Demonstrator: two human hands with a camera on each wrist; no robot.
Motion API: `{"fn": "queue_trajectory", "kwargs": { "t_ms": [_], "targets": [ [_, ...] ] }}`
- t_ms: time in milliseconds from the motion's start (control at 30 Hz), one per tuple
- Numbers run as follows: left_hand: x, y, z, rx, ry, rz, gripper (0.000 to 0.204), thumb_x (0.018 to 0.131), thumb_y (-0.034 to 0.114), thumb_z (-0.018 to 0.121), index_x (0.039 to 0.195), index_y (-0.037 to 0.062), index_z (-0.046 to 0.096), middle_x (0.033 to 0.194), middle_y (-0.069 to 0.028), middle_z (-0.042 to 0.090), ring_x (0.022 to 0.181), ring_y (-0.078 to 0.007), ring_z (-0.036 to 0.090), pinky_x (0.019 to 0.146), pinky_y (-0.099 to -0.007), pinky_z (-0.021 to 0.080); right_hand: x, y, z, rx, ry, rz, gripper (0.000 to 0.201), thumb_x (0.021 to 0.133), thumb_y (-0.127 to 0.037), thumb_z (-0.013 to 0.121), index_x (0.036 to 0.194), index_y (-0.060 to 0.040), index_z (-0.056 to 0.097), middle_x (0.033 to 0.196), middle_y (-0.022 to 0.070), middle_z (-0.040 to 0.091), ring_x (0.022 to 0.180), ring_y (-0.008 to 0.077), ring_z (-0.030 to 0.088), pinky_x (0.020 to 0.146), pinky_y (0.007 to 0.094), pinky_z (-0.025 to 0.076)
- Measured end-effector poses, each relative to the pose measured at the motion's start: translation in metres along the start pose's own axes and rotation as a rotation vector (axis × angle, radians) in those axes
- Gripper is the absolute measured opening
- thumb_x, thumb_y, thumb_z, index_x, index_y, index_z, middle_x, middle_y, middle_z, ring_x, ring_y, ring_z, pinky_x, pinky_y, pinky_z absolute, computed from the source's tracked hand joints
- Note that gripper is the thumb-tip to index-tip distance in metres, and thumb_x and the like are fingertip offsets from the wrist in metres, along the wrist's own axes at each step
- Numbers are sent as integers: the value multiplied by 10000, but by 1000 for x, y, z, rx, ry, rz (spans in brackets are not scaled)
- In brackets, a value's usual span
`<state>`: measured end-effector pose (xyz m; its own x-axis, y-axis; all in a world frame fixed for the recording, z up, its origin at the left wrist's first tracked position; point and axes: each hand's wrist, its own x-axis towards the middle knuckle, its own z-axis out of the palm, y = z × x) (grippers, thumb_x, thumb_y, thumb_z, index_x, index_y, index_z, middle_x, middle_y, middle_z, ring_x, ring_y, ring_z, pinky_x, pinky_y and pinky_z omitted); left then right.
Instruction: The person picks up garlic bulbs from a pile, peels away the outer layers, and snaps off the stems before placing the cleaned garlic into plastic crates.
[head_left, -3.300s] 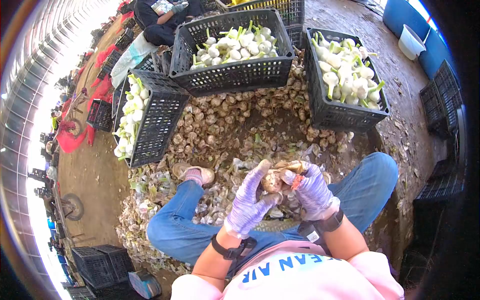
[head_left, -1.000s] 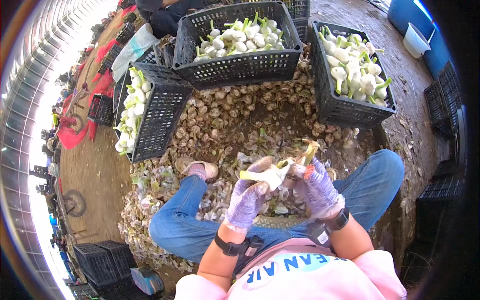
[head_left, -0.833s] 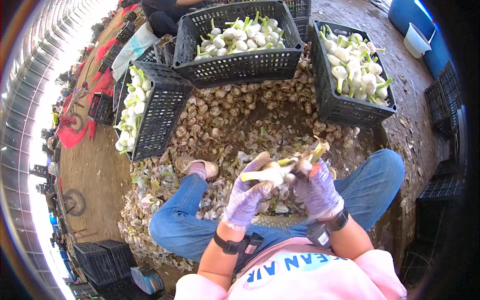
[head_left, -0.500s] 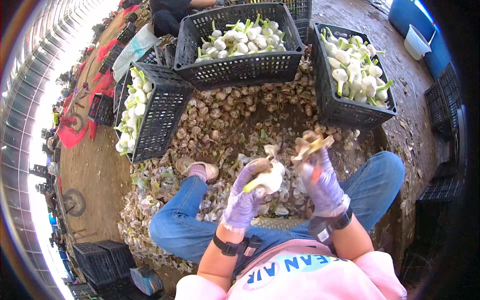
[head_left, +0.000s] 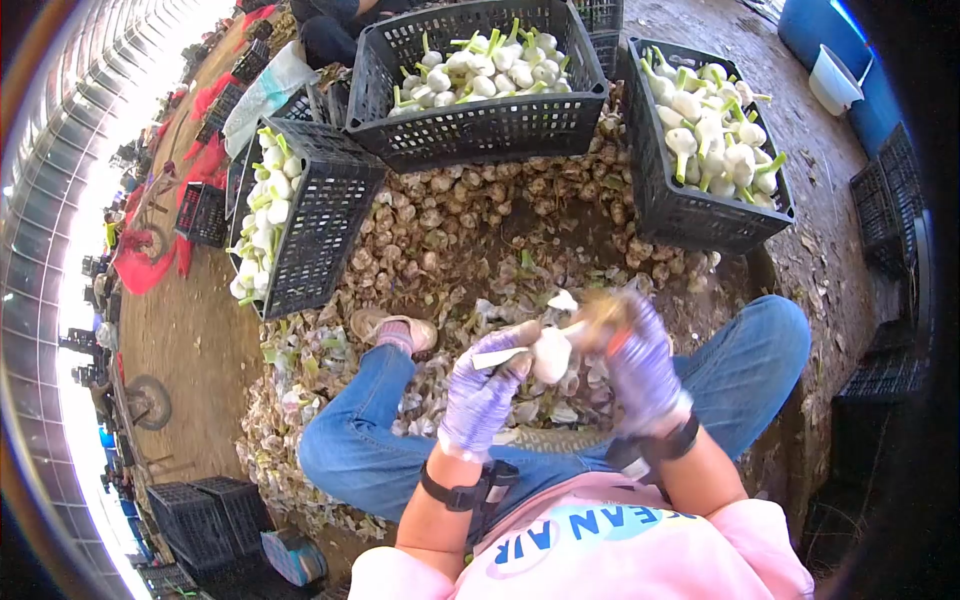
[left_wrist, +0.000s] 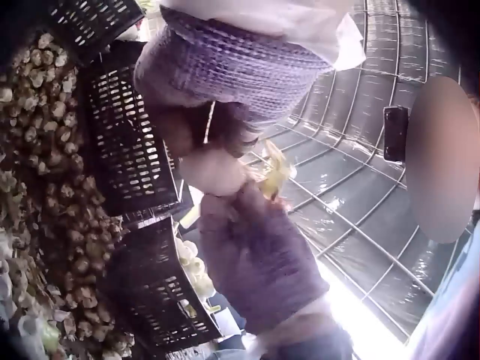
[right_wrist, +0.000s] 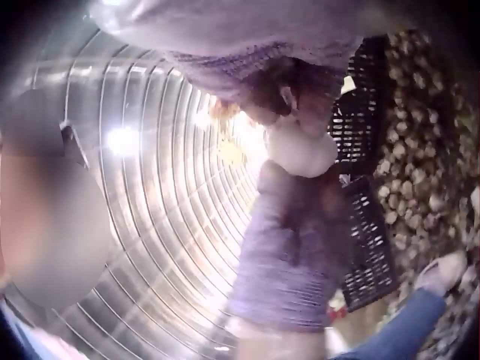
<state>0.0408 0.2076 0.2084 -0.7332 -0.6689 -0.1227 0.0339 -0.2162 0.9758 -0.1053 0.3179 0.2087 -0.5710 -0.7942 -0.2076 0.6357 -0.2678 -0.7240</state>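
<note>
Nearest my head camera is the pink shirt (head_left: 630, 560) with blue lettering, and past it the bent legs in blue jeans (head_left: 375, 430) of the person whose hands I am following. Both hands wear purple knitted gloves. The left hand (head_left: 474, 405) has its thumb and fingers curled in, almost closed, gripping a white garlic bulb (head_left: 551, 356) by its pale stem (head_left: 498, 357), which points off to my left. I have the bulb between the two hands, above the scrap-covered ground. The right hand (head_left: 645, 372) is bent in just beside it, thumb and fingers nearly closed on a yellowish-brown husk (head_left: 602, 314); that patch is blurred, and I can't tell whether these fingertips touch the bulb too. Below the hands, papery scraps (head_left: 390, 300) litter the ground around the foot in a light shoe (head_left: 422, 335). Farther out, brownish garlic heads (head_left: 440, 215) form a wide band, and at its edge I count three black crates of white, green-stemmed garlic: the left crate (head_left: 325, 220), tilted in my view, the middle crate (head_left: 480, 137) and the right crate (head_left: 705, 215). Beyond them I get a seated person in dark clothes (head_left: 328, 38), a white basin (head_left: 834, 82) near a blue container (head_left: 800, 28), and red netting (head_left: 143, 268) by the ribbed wall (head_left: 45, 230).
</note>
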Motion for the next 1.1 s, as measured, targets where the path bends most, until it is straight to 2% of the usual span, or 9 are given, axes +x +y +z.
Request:
{"fn": "queue_trajectory", "kwargs": {
  "t_ms": [33,67,200,300,467,500,667,867,1100],
  "targets": [
    [-1,-2,-2,-117,-37,-32,432,811,206,693,1159,-12,558,1088,-94,621,1008,-183,583,903,-305,453,17,-8,-6,119,-218,-114,224,810,-38,616,1022,-44,545,978,120,606,872,242,618,826,356,515],
    [-2,-2,-1,-117,-35,-34,432,811,206,693,1159,-12,558,1088,-94,621,1008,-183,583,903,-305,453,18,-20,-3,143,93,-122,257,831,-34,590,1079,-31,519,976,116,604,887,241,616,851,359,511],
    [5,-7,-3,-441,25,-2,532,731,308,753,1119,-7,568,1053,-154,626,971,-231,620,801,-323,532,32,-7,-43,36,43,-162,410,792,-49,644,1176,-32,499,994,110,597,961,244,589,864,345,504],
    [19,-11,-9,-561,54,-95,545,780,323,703,1165,-15,517,1030,-134,626,930,-214,629,708,-292,575,19,6,-39,-1191,-232,-292,471,697,-166,740,1112,-27,567,1010,139,615,979,275,584,851,358,473],
    [121,10,-46,-621,111,28,398,847,175,620,1171,-19,494,1100,-165,585,985,-220,610,752,-295,584,17,36,-34,-1067,-273,-30,501,655,-267,770,1066,-43,592,986,159,614,919,289,595,804,356,469],
    [140,48,-49,-744,-269,272,368,874,112,564,1205,-23,473,1162,-190,556,1078,-238,569,810,-279,568,18,41,-33,-1070,-278,-28,501,655,-267,770,1066,-43,592,986,159,614,919,289,595,804,356,469],
    [175,89,-75,-620,245,420,317,884,49,541,1198,19,509,1076,-129,608,940,-215,628,762,-346,569,30,48,-30,-1048,-126,352,424,656,-244,787,952,-19,583,759,119,615,678,185,585,621,305,479],
    [206,-39,-180,-94,665,-75,238,872,50,550,1109,53,567,901,-58,626,786,-172,621,643,-279,551,46,70,-68,-791,-112,417,264,798,-151,681,992,4,590,789,66,614,700,119,561,618,269,469],
    [242,-181,-230,444,497,-524,459,833,128,610,1275,103,490,1130,-109,576,894,-181,571,694,-305,483,76,83,-63,-526,81,669,283,935,-146,497,1164,14,544,918,45,608,798,108,556,722,241,472]
  ]
}}
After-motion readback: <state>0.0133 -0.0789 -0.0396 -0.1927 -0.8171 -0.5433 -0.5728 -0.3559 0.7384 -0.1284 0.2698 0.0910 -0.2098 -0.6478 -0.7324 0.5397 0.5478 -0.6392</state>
